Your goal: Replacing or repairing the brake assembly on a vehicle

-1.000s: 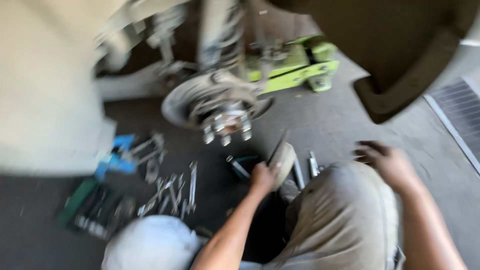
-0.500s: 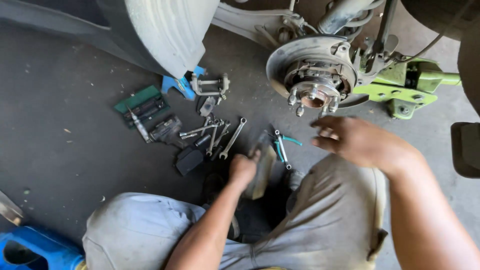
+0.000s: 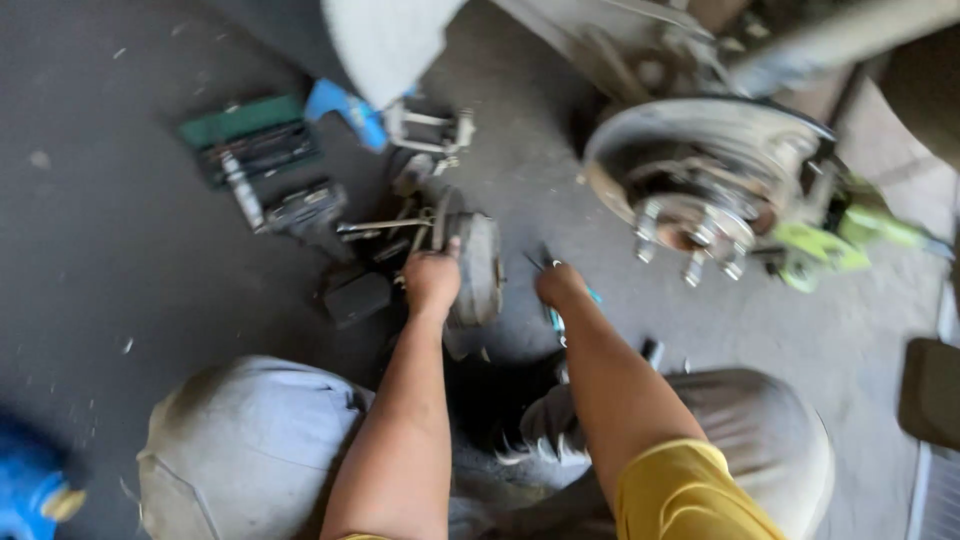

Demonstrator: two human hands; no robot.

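your left hand [image 3: 432, 282] is clamped on a grey curved brake part [image 3: 478, 268]; your right hand [image 3: 560, 285] closes on teal-handled pliers [image 3: 556, 318] on the floor [image 3: 120, 260]

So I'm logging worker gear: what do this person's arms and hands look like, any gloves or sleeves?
No gloves: the left hand and right hand are bare, as are both forearms. A yellow sleeve covers the right upper arm. No watch or rings show.
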